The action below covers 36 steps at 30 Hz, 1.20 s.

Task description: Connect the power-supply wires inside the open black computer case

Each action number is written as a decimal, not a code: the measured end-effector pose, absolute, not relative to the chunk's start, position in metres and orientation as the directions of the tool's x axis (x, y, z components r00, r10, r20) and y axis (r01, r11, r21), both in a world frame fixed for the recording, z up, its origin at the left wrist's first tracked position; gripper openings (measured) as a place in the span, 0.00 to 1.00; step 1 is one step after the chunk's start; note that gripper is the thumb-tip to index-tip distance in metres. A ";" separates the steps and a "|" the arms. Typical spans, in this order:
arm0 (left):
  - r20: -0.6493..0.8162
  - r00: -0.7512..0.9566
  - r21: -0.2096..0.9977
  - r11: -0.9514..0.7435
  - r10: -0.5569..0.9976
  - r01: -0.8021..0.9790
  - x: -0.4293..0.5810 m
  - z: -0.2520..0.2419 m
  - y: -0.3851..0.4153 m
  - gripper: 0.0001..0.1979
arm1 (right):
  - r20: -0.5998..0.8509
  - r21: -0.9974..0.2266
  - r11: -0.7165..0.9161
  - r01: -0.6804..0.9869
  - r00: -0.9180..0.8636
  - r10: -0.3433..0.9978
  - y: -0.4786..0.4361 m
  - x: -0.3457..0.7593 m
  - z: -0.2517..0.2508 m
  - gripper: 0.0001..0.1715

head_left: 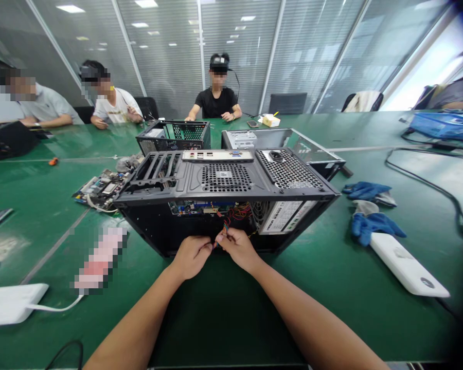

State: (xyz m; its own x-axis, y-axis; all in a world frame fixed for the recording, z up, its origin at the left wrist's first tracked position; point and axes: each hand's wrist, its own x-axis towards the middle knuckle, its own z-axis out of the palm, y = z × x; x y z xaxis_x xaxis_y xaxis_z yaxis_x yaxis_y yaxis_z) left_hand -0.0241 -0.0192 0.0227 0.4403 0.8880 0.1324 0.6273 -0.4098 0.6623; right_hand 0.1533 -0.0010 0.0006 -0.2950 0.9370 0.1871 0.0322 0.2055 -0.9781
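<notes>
A black computer case point(224, 177) lies on its side on the green table point(332, 277), its open side facing me. Inside I see a motherboard edge point(195, 207), a power supply point(289, 213) and a bundle of coloured wires point(237, 211). My left hand point(192, 255) is closed at the case's near edge, fingertips pinched against the wire end. My right hand point(237, 246) pinches the same thin coloured wires point(224, 228) just beside it. Both hands touch each other at the fingertips.
A loose circuit board point(100, 187) lies left of the case. A second black case point(175, 134) and a side panel point(293, 146) stand behind. Blue gloves point(372, 223) and a white power bank point(407, 264) lie right. Another white device point(11, 303) lies at left. Three people sit across the table.
</notes>
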 end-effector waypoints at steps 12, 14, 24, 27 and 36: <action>0.082 0.446 0.750 -0.350 0.891 0.561 -0.034 0.026 -0.014 0.12 | 0.634 -0.246 0.842 0.481 -0.577 0.515 -0.008 0.167 0.015 0.17; 0.076 0.440 0.774 -0.331 0.895 0.540 -0.035 0.026 -0.012 0.12 | 0.627 -0.236 0.851 0.469 -0.596 0.502 -0.006 0.166 0.015 0.14; 0.063 0.416 0.783 -0.303 0.907 0.543 -0.041 0.023 -0.006 0.12 | 0.508 -0.260 0.816 0.516 -0.646 0.570 0.004 0.167 0.012 0.18; 0.078 0.426 0.733 -0.342 0.901 0.589 -0.044 0.022 -0.005 0.13 | 0.470 -0.199 0.806 0.558 -0.667 0.578 0.005 0.165 0.010 0.18; 0.129 0.439 0.608 -0.421 0.889 0.673 -0.045 0.020 -0.005 0.17 | 0.434 -0.165 0.795 0.584 -0.680 0.591 0.010 0.165 0.007 0.15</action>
